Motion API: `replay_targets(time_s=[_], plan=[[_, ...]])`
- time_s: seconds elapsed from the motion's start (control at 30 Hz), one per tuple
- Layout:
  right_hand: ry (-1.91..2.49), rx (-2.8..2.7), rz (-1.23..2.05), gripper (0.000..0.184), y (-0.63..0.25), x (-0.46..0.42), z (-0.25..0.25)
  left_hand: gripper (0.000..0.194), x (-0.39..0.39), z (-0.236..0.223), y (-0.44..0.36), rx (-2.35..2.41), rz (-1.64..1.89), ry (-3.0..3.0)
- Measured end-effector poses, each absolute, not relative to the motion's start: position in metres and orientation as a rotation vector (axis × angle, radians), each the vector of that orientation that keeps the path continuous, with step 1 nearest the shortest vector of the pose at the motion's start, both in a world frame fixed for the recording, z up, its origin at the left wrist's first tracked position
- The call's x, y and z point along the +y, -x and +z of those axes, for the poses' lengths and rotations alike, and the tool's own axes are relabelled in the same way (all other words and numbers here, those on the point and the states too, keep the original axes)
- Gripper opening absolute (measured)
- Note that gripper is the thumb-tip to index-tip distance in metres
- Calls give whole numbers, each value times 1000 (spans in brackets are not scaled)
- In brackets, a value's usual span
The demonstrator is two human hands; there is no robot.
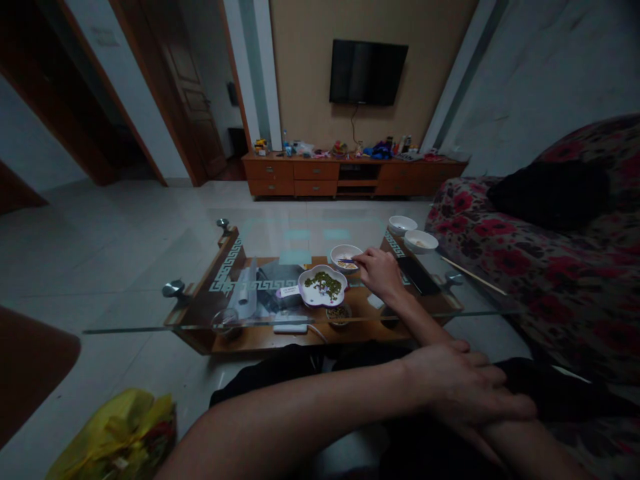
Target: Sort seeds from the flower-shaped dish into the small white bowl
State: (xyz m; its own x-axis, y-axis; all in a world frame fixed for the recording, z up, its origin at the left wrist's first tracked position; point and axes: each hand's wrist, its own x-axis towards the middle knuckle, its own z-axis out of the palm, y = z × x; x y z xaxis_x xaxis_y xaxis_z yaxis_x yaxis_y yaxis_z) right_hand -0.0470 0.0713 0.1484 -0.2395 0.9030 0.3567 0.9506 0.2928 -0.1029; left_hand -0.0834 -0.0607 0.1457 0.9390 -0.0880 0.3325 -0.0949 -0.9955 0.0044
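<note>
My right hand [381, 273] reaches over the glass coffee table [150, 313] and pinches a thin stick-like tool whose tip lies in a small white bowl [346, 256] of pale bits. Just left of it sits a white lobed plate [323, 288] with green beans. My left hand [465, 390] lies flat across my right forearm, holding nothing.
Two more white bowls [403, 225] [421, 241], a black phone [418, 275] and a chopstick [473, 275] lie at the table's right end. A floral sofa [550, 267] is on the right. A yellow bag [120, 433] sits on the floor near left. A TV cabinet [350, 175] stands at the far wall.
</note>
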Motion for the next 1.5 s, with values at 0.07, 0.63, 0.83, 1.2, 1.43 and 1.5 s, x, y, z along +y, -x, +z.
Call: replay_targets(time_s=[0.07,0.63,0.83,1.2,1.43,1.5], plan=[[1557,-2333,-104,29,52,71,143,49,-61,143,84,-141,562,-3069],[1476,-2550,-16,25,65,74,128,52,-58,138,86,-44,569,-3064],[1453,-2583,-20,27,64,76,127,51,-58,139,88,-41,580,-3062],[1421,-2605,-28,24,65,76,126,52,-57,140,87,-22,569,-3057],[1414,-2571,-27,23,65,77,127,52,-57,141,88,-18,565,-3045],[1466,-2455,-56,25,62,78,130,52,-58,142,88,-43,528,-3054]])
